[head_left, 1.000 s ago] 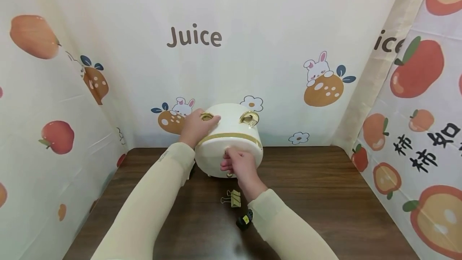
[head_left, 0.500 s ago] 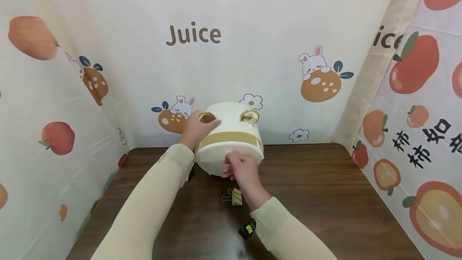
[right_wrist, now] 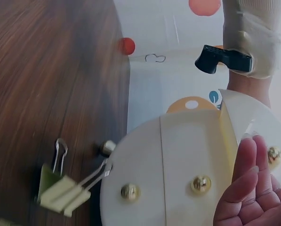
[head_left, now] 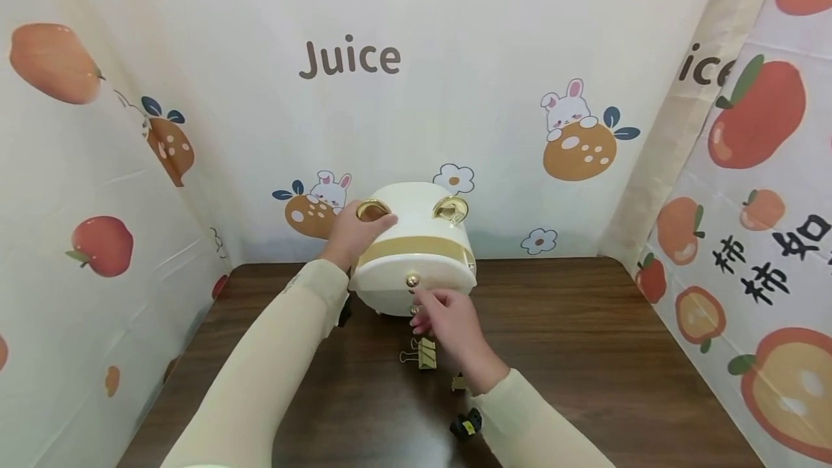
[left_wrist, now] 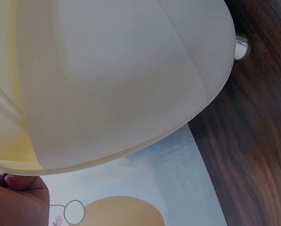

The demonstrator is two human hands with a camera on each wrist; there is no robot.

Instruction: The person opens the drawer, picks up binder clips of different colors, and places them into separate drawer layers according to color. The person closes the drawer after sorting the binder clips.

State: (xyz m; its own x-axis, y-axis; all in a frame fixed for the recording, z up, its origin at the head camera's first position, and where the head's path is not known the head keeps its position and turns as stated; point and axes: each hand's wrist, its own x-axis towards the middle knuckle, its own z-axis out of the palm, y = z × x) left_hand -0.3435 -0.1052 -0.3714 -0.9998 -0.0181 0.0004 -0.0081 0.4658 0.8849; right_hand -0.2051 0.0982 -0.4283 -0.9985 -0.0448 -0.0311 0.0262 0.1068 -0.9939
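A white drawer box [head_left: 416, 211] with rounded fronts and gold trim stands against the back curtain. Its top drawer [head_left: 380, 271] is pulled partly out, with a gold knob [head_left: 412, 281] at its middle. My left hand [head_left: 351, 233] grips the box's upper left beside a gold ring handle [head_left: 373, 209], thumb lying on top. Just below the knob, my right hand [head_left: 453, 320] holds nothing, its fingers loosely bent. In the right wrist view the fingertips of the right hand [right_wrist: 253, 193] are near the drawer front, and two lower drawers show knobs. The drawer's inside is mostly hidden.
A gold binder clip [head_left: 425, 354] lies on the brown wooden table [head_left: 552, 352] in front of the box. A smaller clip [head_left: 458, 383] lies partly behind my right wrist. Black wrist cameras [head_left: 466, 425] sit at the cuffs. Fruit-printed curtains [head_left: 494, 42] enclose the back and sides.
The top drawer has slid out toward me. My right hand has let go of its knob and moved slightly down and right. My left hand keeps its hold.
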